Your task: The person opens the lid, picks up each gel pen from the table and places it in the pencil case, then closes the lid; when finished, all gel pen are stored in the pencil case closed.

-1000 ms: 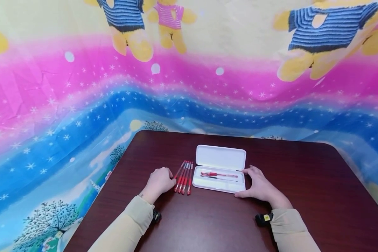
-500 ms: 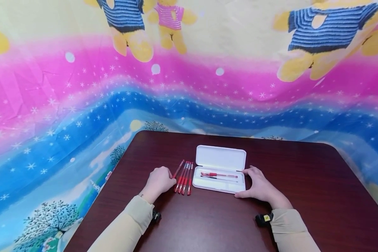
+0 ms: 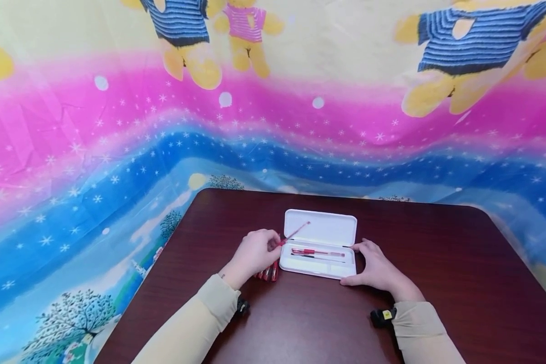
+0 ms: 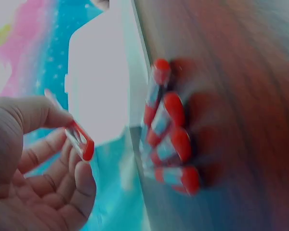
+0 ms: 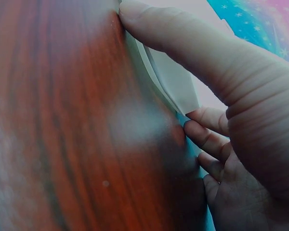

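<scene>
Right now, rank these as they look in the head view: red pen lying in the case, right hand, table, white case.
Table, by far
White case, lid included
Right hand
Red pen lying in the case

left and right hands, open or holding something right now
Left hand: holding a slim red-and-clear pen between thumb and fingers.
Right hand: holding the right end of the open white rectangular pencil case.
</scene>
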`<state>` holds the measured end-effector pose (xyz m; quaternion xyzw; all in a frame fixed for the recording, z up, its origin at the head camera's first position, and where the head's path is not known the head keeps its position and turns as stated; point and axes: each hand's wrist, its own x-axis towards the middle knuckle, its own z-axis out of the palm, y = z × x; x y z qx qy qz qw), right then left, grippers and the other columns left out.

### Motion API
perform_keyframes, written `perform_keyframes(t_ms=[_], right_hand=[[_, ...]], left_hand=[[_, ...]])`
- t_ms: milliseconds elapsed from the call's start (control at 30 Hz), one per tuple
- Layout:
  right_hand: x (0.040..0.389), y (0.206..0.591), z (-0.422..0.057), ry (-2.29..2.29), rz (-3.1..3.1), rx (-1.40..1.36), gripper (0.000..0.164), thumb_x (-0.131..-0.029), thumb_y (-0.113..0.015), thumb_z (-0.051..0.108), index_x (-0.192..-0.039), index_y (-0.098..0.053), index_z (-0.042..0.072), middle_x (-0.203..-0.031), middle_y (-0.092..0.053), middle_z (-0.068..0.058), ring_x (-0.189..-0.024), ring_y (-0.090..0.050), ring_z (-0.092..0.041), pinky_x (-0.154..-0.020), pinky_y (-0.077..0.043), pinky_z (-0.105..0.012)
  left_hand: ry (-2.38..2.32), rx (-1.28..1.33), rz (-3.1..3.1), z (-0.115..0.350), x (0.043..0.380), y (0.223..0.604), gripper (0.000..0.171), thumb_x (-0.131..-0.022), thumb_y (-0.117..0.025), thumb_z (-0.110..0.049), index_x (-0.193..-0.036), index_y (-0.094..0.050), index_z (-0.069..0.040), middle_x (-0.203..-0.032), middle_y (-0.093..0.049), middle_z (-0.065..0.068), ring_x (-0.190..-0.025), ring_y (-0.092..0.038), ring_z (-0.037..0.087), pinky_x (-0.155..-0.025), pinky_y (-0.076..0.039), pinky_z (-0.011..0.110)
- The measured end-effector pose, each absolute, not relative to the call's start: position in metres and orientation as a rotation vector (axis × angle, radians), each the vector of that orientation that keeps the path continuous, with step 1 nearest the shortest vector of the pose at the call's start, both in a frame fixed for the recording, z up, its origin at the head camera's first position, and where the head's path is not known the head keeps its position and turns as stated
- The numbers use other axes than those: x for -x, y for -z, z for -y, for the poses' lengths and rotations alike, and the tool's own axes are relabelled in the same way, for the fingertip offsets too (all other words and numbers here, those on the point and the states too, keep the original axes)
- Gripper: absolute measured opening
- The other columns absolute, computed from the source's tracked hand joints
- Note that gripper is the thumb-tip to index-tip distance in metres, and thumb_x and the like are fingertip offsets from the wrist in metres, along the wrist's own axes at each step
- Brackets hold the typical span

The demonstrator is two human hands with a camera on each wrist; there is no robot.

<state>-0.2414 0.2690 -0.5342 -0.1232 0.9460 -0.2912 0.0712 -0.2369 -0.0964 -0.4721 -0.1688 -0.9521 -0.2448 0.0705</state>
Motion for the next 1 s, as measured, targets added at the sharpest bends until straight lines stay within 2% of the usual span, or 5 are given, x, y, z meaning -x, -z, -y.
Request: perform_keyframes(t_ms=[333,733,1000], right_hand=[[0.240,0.530,-0.269,0.870,-2.839,0.377,0.112,-0.071,-0.098,0.064,-0.153,-0.053,0.003,-0.174,-0.025,-0.035,-0.161,-0.024,-0.056,-0.121,-0.038,-0.077],[0.238,0.527,-0.267,0.877,-2.837,0.370,0.111,-0.071,-0.098,0.064,-0.153,-0.053,0.003,-0.174,-0.026,-0.035,-0.160,-0.026,-0.055,-0.120,-0.040,-0.077],[0.237,0.528,-0.269,0.867,-2.830,0.355,0.114,-0.071,-0.097,0.066,-0.154,-0.052,0.003,-0.175,-0.025,-0.035,-0.160,-0.024,-0.055,-0.121,-0.039,-0.077]], left_hand=[[0.364,0.902,2.846,0.048,0.255,0.474,0.008,-0.103,-0.076,-0.026,-0.106,-0.081,-0.020,-0.100,-0.076,-0.003,-0.095,-0.072,0.017,-0.093,-0.061,0.037],[0.294,0.916,2.945,0.027,0.270,0.493,0.009,-0.103,-0.078,-0.028,-0.108,-0.085,-0.025,-0.101,-0.077,-0.005,-0.096,-0.072,0.013,-0.093,-0.060,0.030],[0.382,0.857,3.040,0.023,0.275,0.490,0.011,-0.102,-0.080,-0.029,-0.110,-0.087,-0.025,-0.107,-0.083,-0.007,-0.100,-0.073,0.013,-0.098,-0.060,0.031]])
